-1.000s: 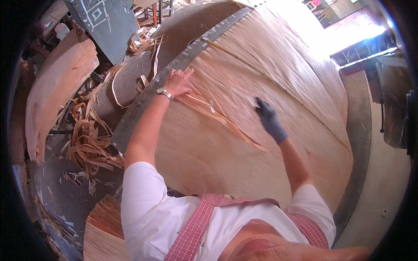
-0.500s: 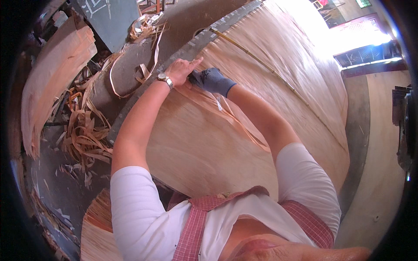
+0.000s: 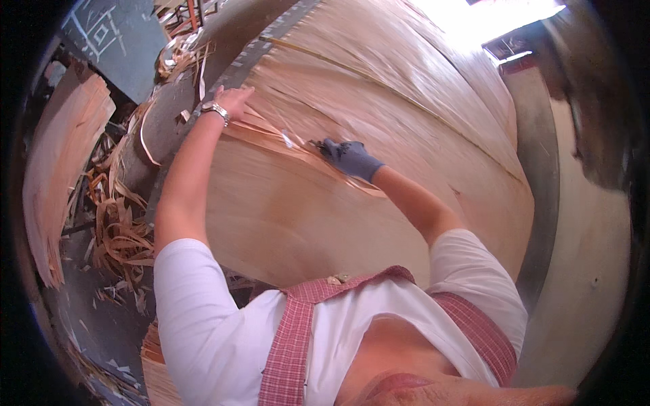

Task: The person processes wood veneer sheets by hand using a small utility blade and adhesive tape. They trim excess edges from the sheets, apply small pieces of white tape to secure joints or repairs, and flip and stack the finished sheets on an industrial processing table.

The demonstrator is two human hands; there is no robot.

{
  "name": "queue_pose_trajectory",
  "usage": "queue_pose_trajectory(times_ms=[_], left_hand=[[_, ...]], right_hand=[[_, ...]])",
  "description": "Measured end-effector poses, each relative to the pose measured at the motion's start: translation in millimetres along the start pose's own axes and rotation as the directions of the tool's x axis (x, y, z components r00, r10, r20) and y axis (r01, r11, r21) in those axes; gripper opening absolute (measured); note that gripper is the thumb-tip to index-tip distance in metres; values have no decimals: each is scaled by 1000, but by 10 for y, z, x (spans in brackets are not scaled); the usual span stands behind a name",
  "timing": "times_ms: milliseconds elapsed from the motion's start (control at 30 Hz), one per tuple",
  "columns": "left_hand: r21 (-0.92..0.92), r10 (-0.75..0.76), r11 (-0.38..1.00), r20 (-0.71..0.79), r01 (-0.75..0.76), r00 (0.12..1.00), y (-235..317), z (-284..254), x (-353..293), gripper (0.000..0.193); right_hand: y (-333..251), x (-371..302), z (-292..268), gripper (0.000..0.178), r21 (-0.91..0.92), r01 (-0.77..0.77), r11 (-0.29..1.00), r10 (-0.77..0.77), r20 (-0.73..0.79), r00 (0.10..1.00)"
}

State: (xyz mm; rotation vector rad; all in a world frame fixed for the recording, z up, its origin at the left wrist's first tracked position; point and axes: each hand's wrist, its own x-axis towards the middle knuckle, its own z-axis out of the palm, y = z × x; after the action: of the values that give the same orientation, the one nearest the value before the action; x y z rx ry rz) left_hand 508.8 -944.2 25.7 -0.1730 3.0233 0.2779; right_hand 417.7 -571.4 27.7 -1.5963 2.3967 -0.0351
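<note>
Thin wood veneer sheets [image 3: 291, 223] cover the work table in front of me. My left hand [image 3: 235, 103], bare with a metal watch at the wrist, presses on the veneer near the table's far left edge, its fingers stretched out. My right hand [image 3: 349, 157], in a grey-blue glove, is low over the middle of the sheets. Its dark-tipped fingers are closed together; whatever they hold is too small to make out. Between both hands runs a loose, orange-tinted veneer strip [image 3: 271, 141], slightly lifted and folded. A small pale piece [image 3: 288, 140] lies on it.
A long thin stick [image 3: 393, 100] lies across the farther veneer. Left of the table are curled veneer scraps [image 3: 118, 227] on the floor and a stack of curved veneer [image 3: 64, 162]. A grey board [image 3: 112, 44] stands at the upper left. A pale panel [image 3: 589, 250] is at the right.
My right hand has slid away from my left hand, back along the strip toward me and to the right. My left hand stays near the far left edge. The view has shifted.
</note>
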Motion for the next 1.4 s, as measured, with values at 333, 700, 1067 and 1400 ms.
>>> queue_pose_trajectory(times_ms=[333,700,1067,1400], left_hand=[[-42,-218,974,91,223,972,1867,438,261,35],[-64,-47,997,45,50,998,2899,707,466,81],[-61,-11,998,70,15,997,2808,804,617,84],[80,-61,995,140,51,988,3217,491,562,74]], right_hand=[[477,-853,124,22,-88,-59,994,65,76,995],[1158,-1776,289,20,56,-61,997,64,-39,997],[2717,-4469,579,32,149,-320,936,318,36,947],[3871,-6951,239,23,-504,-360,785,467,98,879]])
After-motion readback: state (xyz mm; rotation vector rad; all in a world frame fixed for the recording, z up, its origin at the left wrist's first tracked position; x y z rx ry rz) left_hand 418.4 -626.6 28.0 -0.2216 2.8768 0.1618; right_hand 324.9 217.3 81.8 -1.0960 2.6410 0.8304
